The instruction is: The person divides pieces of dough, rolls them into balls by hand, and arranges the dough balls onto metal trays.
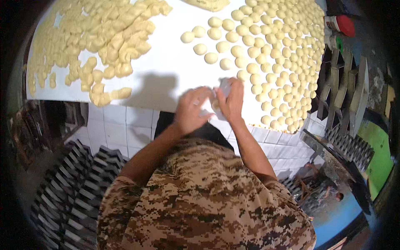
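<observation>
At the near edge of a white table (166, 50), my two hands face each other, close together. Both are closed around a thin greyish-white sheet (225, 86), perhaps plastic. My left hand (193, 106) has its fingers bent over the sheet's left part and is slightly smeared by motion. My right hand (232, 100) grips the right part, thumb toward the left hand. A pale yellow lump of dough (215, 104) shows partly between them; the fingers hide the rest. Round dough balls (226, 63) lie just beyond and to the right of my right hand.
Many smooth dough balls (287, 62) cover the table's right side. Rough-cut dough pieces (121, 46) are heaped on the left, and a larger dough mass (208, 3) lies at the far edge. Stacked metal trays or moulds (83, 191) stand lower left. Another person (323, 191) is at the lower right.
</observation>
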`<state>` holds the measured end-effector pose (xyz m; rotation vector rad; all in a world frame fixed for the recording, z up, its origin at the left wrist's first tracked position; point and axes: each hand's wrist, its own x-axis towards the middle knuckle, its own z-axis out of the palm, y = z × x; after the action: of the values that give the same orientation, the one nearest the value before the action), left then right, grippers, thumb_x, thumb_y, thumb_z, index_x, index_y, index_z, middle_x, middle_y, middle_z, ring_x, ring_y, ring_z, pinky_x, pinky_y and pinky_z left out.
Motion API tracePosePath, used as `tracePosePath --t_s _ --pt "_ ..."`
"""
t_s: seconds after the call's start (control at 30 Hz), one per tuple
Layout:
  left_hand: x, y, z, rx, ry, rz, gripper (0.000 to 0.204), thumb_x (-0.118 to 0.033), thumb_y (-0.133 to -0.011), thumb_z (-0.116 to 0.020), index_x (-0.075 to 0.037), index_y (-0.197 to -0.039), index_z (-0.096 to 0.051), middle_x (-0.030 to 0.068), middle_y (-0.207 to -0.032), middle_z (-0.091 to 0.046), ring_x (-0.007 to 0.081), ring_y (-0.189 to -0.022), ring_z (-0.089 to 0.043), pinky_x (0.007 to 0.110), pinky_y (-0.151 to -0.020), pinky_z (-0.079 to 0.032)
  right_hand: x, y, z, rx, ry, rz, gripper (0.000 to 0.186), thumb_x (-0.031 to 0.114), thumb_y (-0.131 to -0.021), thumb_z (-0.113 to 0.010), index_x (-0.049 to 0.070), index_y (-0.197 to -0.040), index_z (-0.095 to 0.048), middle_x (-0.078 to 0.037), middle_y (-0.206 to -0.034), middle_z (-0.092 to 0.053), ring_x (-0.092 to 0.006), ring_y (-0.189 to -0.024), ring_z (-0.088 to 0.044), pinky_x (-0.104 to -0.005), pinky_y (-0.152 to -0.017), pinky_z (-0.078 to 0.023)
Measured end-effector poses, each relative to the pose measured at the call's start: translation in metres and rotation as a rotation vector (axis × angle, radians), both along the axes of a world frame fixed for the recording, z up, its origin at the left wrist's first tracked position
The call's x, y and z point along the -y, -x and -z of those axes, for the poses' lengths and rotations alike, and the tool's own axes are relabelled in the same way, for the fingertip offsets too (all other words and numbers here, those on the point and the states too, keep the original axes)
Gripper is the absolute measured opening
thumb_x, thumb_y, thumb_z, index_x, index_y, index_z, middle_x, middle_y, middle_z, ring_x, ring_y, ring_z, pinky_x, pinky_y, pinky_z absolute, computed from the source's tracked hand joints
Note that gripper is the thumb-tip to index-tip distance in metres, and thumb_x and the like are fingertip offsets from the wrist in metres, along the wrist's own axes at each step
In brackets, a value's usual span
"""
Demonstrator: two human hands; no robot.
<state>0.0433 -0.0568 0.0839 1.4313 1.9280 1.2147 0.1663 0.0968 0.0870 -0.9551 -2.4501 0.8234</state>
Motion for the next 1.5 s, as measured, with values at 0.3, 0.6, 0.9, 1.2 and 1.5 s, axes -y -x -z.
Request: tracePosePath --t_s 0.3,0.6,0.9,1.2,1.5 --pt "0.097 0.001 0.006 -0.109 0.166 -0.179 0.032 -0.012 -0.097 -0.069 -0.002 -0.127 -0.062 0.019 -0.123 -0.066 0.0408 -0.114 -0.064 0.049 -0.097 -0.053 0.036 0.003 0.055 0.238 -0.183 -0.219 0.028 0.031 -0.09 -0.076 0.007 -0.098 -0.064 -0.012 -0.103 -0.061 -0.0336 -0.095 -0.055 -0.0479 -0.083 -0.044" --pt "0.188 -0.041 0.001 0.003 0.29 -0.364 0.028 -0.014 -0.1 -0.068 -0.005 -0.126 -0.063 0.0172 -0.126 -0.064 0.0377 -0.117 -0.065 0.045 -0.1 -0.054 0.02 -0.011 0.054 0.117 -0.195 -0.205 0.031 0.031 -0.089 -0.077 0.004 -0.103 -0.068 -0.018 -0.104 -0.066 -0.0376 -0.101 -0.06 -0.0515 -0.087 -0.047" --pt "0.253 0.009 -0.006 0.002 0.272 -0.639 0.035 -0.01 -0.099 -0.068 -0.007 -0.132 -0.058 0.0168 -0.128 -0.062 0.0355 -0.117 -0.064 0.044 -0.1 -0.053 0.009 0.001 -0.059 0.073 0.411 -0.14 0.031 0.013 -0.098 -0.068 0.001 -0.125 -0.063 -0.018 -0.101 -0.069 -0.0265 -0.092 -0.068 -0.0359 -0.084 -0.053" --pt "0.278 0.177 0.006 -0.072 0.099 -0.975 0.052 -0.005 -0.094 -0.073 0.0 -0.141 -0.051 0.0212 -0.132 -0.058 0.0363 -0.11 -0.063 0.043 -0.096 -0.054 0.132 0.181 -0.027 -0.031 0.085 -0.478 0.039 0.025 -0.087 -0.083 0.004 -0.118 -0.071 -0.019 -0.123 -0.066 -0.0398 -0.12 -0.059 -0.0496 -0.102 -0.048" --pt "0.228 0.195 0.031 -0.127 0.185 -1.016 0.077 -0.016 -0.082 -0.085 -0.001 -0.147 -0.046 0.025 -0.141 -0.045 0.0474 -0.132 -0.044 0.057 -0.112 -0.038 0.157 0.202 -0.099 0.857 0.489 -0.969 0.014 0.012 -0.097 -0.065 -0.001 -0.096 -0.071 -0.018 -0.084 -0.072 -0.029 -0.083 -0.069 -0.0403 -0.08 -0.056"
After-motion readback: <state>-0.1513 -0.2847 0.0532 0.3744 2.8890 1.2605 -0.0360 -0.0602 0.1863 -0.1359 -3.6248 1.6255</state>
